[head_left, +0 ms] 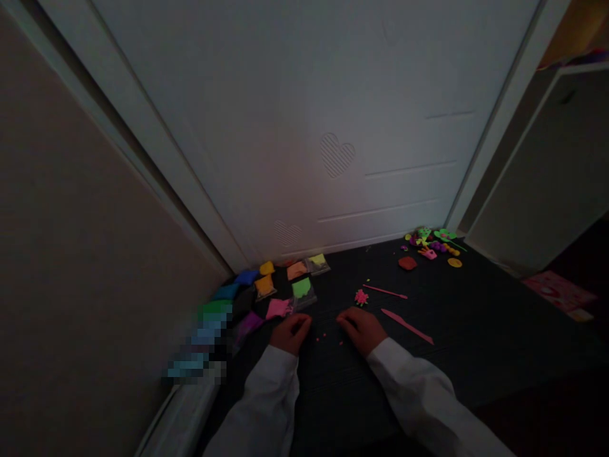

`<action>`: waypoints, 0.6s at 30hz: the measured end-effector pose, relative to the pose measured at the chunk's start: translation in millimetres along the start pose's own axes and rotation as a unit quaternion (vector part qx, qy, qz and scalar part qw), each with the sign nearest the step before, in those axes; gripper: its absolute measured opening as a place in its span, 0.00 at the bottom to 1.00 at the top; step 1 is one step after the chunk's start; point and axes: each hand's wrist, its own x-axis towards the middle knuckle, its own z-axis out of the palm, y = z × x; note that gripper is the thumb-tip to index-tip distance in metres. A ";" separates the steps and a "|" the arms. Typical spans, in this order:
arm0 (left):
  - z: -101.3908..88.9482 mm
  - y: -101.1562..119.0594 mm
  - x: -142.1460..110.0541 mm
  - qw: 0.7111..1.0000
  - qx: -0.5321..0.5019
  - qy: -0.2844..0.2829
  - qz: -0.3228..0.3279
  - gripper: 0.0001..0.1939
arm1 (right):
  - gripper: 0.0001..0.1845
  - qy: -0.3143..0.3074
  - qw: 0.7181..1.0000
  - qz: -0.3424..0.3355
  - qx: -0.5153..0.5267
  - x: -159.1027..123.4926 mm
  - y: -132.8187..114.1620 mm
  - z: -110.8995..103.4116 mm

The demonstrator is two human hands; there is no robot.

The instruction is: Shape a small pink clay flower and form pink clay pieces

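My left hand point(290, 332) rests on the dark floor mat point(476, 330) with its fingers curled under, next to a pink clay packet point(278, 308). My right hand point(362, 329) lies a little to the right, fingers also curled down on the mat. Tiny pink crumbs point(328, 337) lie between the two hands. A small pink clay flower shape point(361, 296) sits just beyond my right hand. A long pink modelling tool point(407, 326) lies to the right of that hand, and a thin pink stick point(385, 291) lies farther back. The scene is dim, so whatever the fingers pinch is hidden.
Several clay packets in blue, yellow, orange, green point(301, 289) and purple lie at the left by a white door point(333, 127). Small clay figures and a red-brown lump point(408, 263) sit at the back right. A pink card point(557, 290) lies far right. A wall point(71, 254) closes the left.
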 end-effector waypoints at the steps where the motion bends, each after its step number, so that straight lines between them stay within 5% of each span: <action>1: 0.0 -0.2 0.1 1.000 0.002 0.001 0.002 0.13 | 0.13 -0.001 1.000 -0.001 0.001 -0.2 -0.1 -0.2; 12: 1.9 -5.4 0.9 1.000 -0.015 -0.012 0.006 0.15 | 0.19 0.002 1.000 0.011 -0.017 -0.4 -6.7 -3.2; 18: 1.2 -3.9 0.0 1.000 0.002 -0.009 0.015 0.13 | 0.15 0.014 1.000 0.017 0.000 -3.2 -7.7 -6.0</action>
